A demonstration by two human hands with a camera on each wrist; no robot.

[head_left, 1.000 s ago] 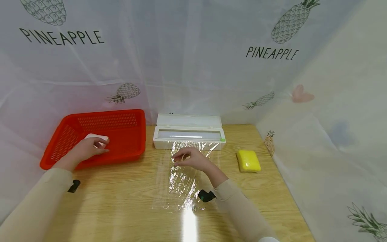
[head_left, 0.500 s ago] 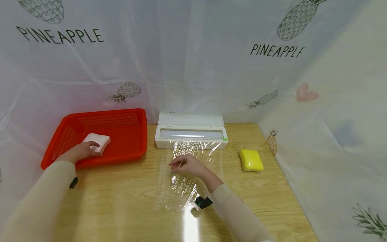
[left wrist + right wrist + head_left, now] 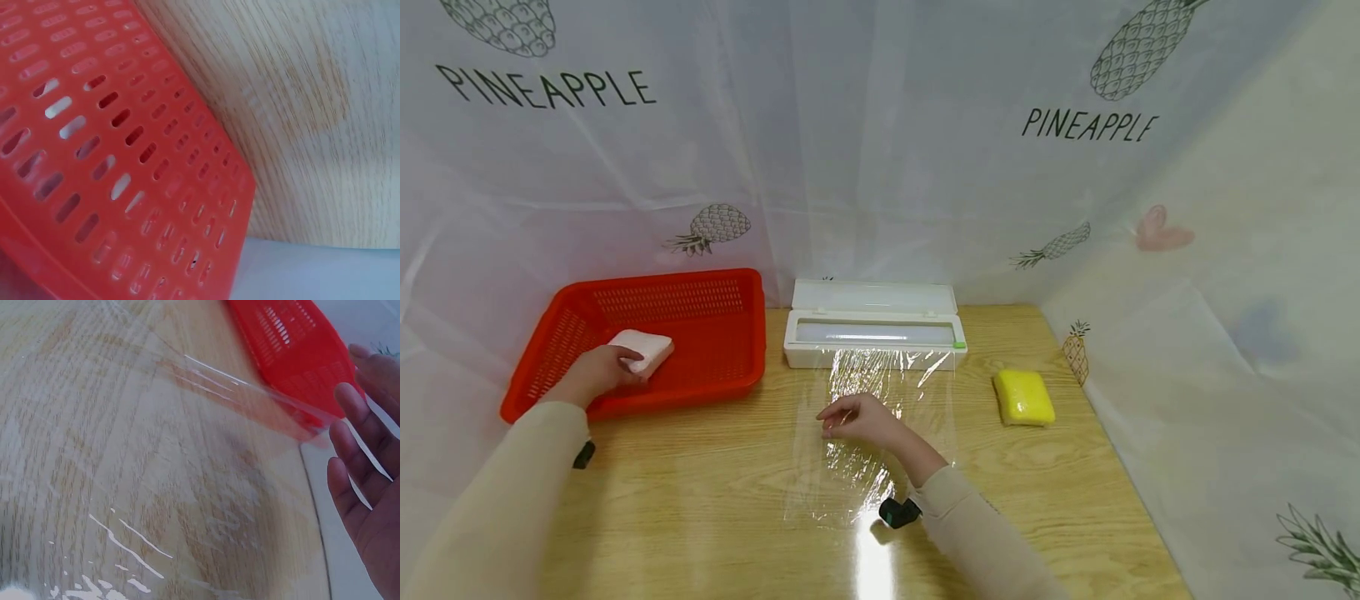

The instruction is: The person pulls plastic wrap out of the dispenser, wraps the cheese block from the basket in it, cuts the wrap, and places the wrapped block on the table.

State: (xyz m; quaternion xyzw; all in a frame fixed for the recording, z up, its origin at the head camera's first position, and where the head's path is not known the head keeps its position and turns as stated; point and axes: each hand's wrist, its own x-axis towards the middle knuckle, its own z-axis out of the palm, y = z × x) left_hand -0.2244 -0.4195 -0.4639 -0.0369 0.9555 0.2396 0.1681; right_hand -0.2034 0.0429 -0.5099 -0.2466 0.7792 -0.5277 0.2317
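Observation:
Inside the red plastic basket [image 3: 715, 333], my left hand [image 3: 589, 373] grips a pale pink, rounded square block [image 3: 653, 350], thumb along its near side. The other fingers are hidden at the block. In the left wrist view the perforated basket wall [image 3: 169, 125] hides that hand. My right hand [image 3: 867, 421] hovers over a sheet of clear plastic wrap [image 3: 917, 408], fingers loosely bent and holding nothing. In the right wrist view its fingers [image 3: 356, 440] are spread beside the wrap [image 3: 156, 469]. The wrap comes out of a white dispenser box [image 3: 872, 358] whose lid [image 3: 872, 295] is raised.
A yellow block [image 3: 1024, 397] in shiny film lies on the wooden table [image 3: 715, 517], right of the dispenser. A green slider [image 3: 959, 345] sits at the dispenser's right end. Curtains printed with pineapples [image 3: 880, 167] hang behind and on both sides.
My left hand has taken hold of the pale block in the basket, drawing back slightly. My right hand has moved a little toward me and left above the wrap.

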